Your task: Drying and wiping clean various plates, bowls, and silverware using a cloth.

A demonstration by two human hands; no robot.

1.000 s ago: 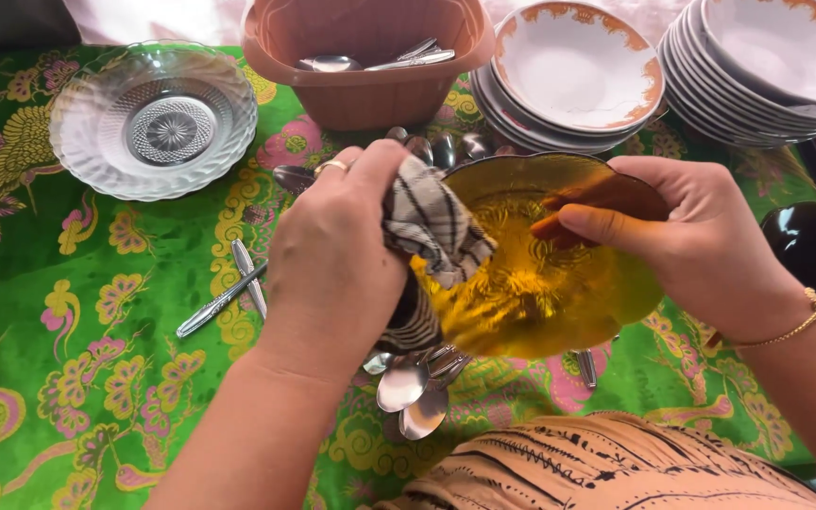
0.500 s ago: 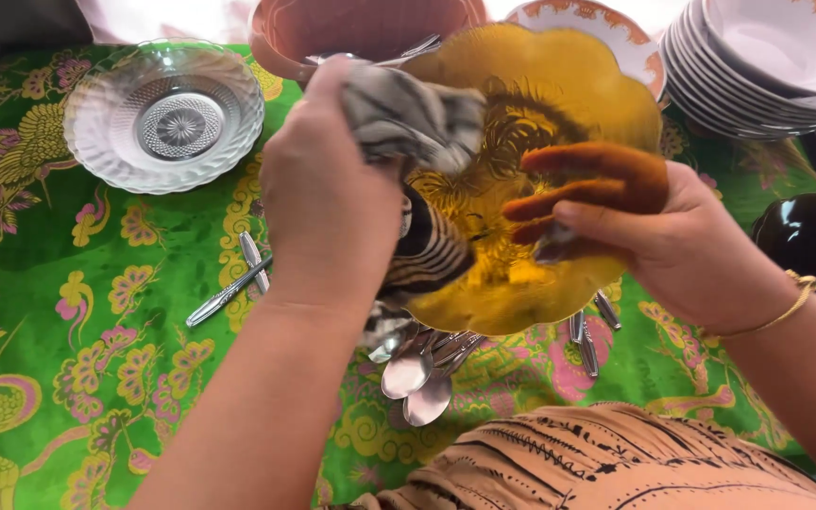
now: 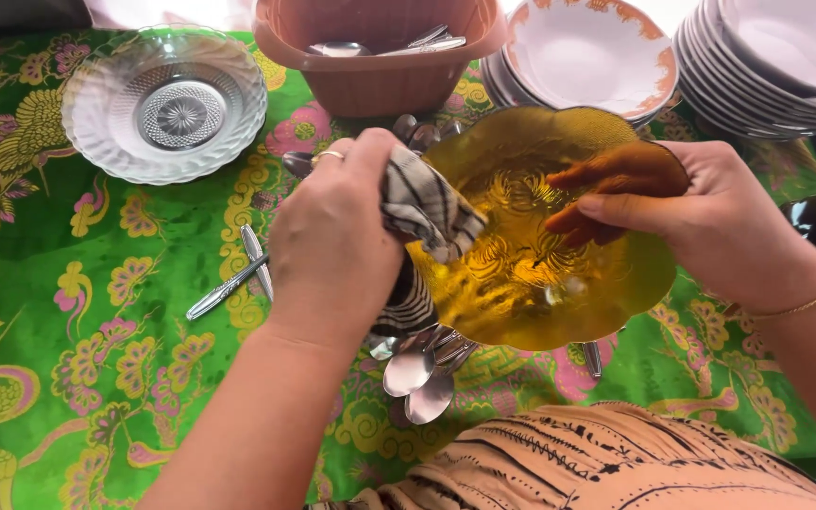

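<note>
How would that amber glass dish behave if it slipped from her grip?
The amber glass dish looks rigid, probably breakable. Its glossy surface seems slippery, and only the right hand pinches its scalloped rim. The left hand presses a striped cloth against it, possibly steadying it.

The counter is covered by a green cloth (image 3: 144, 283) patterned with yellow and pink flowers. A clear glass dish (image 3: 164, 102) is set at its far left. A brown plastic tub (image 3: 380, 57) is placed at the far middle, with two stacks of white plates (image 3: 587, 57) beside it. Loose spoons (image 3: 417, 378) are scattered at the near middle, and two pieces of cutlery (image 3: 238, 274) are crossed further left.
</note>
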